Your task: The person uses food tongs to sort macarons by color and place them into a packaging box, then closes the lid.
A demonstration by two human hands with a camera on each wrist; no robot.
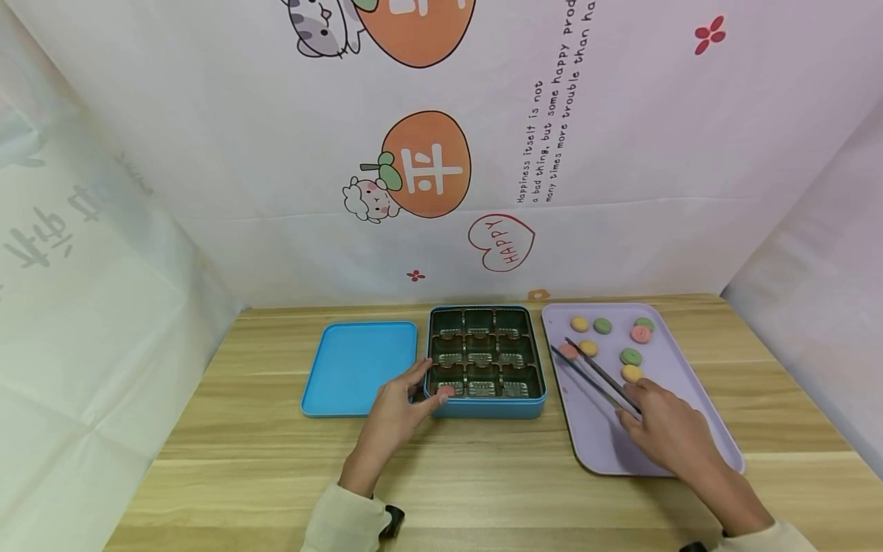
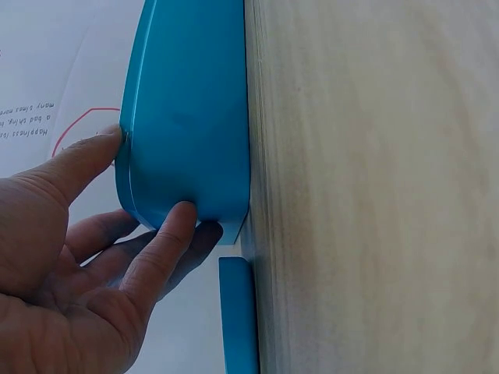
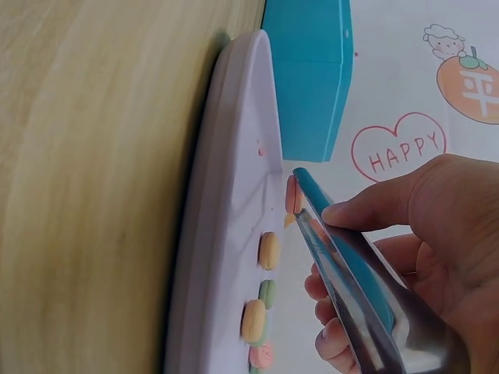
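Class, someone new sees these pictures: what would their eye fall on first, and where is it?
Probably the blue box first, near the middle of the head view, the left hand at its near-left corner. Next, the lilac tray on its right, where the right hand holds tongs around a pink macaron. Behind, orange fruit drawings stand out.

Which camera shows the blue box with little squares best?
The head view. It looks down into the blue box, so all nine compartments show. The left wrist view shows only part of its outside, with the left hand touching it. The right wrist view shows part of its outside beyond the purple tray.
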